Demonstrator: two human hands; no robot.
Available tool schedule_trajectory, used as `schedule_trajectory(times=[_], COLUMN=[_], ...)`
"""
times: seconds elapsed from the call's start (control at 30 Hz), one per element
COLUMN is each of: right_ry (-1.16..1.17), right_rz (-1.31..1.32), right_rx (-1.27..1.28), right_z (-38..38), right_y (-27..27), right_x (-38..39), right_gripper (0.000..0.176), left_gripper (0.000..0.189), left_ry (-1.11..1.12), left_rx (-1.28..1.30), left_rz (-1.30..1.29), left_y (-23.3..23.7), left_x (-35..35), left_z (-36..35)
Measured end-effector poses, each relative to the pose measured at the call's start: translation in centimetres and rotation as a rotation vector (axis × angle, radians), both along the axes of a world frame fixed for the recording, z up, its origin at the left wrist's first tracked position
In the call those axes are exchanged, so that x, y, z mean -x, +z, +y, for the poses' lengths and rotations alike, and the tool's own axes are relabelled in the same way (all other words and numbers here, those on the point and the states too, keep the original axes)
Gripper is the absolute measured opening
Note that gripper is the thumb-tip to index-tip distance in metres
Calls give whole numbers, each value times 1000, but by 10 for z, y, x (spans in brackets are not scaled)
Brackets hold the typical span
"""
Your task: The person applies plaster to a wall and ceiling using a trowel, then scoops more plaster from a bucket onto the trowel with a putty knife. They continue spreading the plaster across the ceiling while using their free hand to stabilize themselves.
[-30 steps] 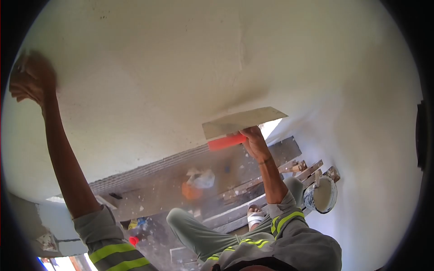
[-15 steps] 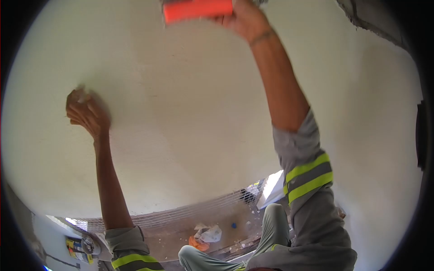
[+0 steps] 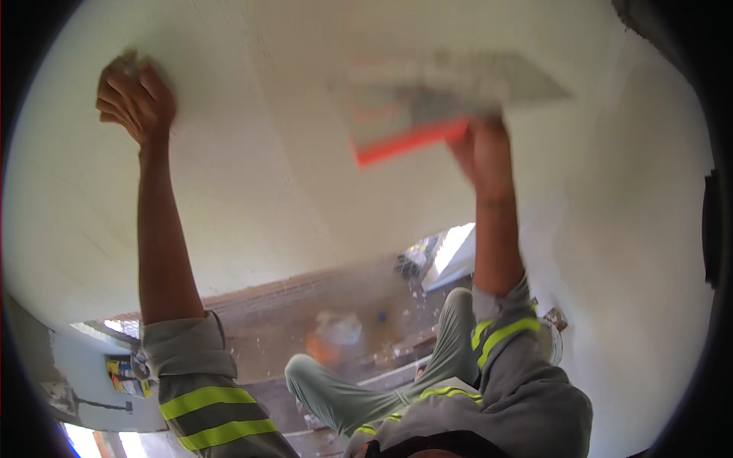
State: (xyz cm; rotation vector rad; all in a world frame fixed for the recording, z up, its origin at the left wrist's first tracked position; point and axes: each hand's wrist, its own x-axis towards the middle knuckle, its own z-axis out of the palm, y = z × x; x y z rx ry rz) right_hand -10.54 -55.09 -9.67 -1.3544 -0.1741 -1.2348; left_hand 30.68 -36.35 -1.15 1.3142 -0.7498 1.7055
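Smeared by motion, a flat tool with a grey blade and a red-orange edge is gripped by my right hand, right of centre in front of the pale plastered surface. Its exact shape is blurred. At the upper left my left hand is against or close to the same surface, its fingers curled together. Something small and pale shows at the fingertips, too unclear to name.
Below lies a littered floor with a white plastic bag, an orange bag and a small blue object. A yellow-and-black package stands at lower left. My bent legs show at the bottom.
My right hand has come down and right with the tool, whose grey blade now shows. My left hand has moved up the surface. The view of the floor has shifted.
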Motion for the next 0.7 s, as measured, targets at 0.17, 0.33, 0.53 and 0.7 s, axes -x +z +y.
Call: schedule_trajectory(times=[0.17,0.33,0.53,0.7], right_ry=[190,179,74,-116], right_rz=[319,402,607,452], right_rx=[-456,-617,-509,53], right_z=[31,26,-8,6], right_y=[-276,-332,-247,-35], right_x=[41,-4,-67,-103], right_gripper=[49,23,20,22], left_gripper=[64,93,86,89], left_ry=[75,324,298,389], left_rx=[-42,-17,-53,-116], left_rz=[26,-61,-133,20], left_y=[1,8,17,10], left_x=[-33,-115,-134,-120], left_z=[4,10,20,20])
